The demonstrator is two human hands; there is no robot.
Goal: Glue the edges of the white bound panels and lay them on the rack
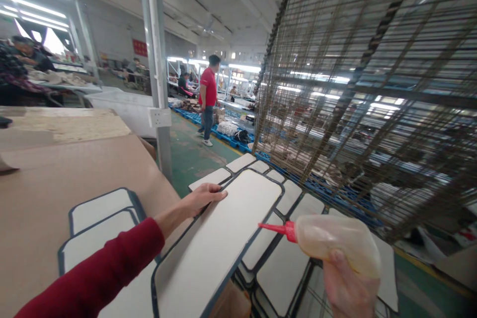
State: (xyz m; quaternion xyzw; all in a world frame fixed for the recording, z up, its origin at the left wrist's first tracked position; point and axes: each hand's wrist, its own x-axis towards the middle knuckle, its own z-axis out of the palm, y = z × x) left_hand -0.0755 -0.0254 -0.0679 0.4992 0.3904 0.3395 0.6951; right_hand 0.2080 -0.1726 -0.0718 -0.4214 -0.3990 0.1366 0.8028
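My left hand [203, 198], in a red sleeve, grips the far left edge of a large white panel with a dark border [216, 238] that lies tilted over the table edge. My right hand [345, 283] is closed around a clear squeeze bottle [335, 241] of yellowish liquid. Its red nozzle [274, 228] points left, just over the panel's right edge.
Several more white dark-edged panels [278, 258] lie below and beyond on a lower rack. Two others [100, 218] rest on the brown table [55, 179]. A tall wire drying rack [365, 84] stands at right. A person in a red shirt [207, 99] stands in the green aisle beside a grey pillar [156, 69].
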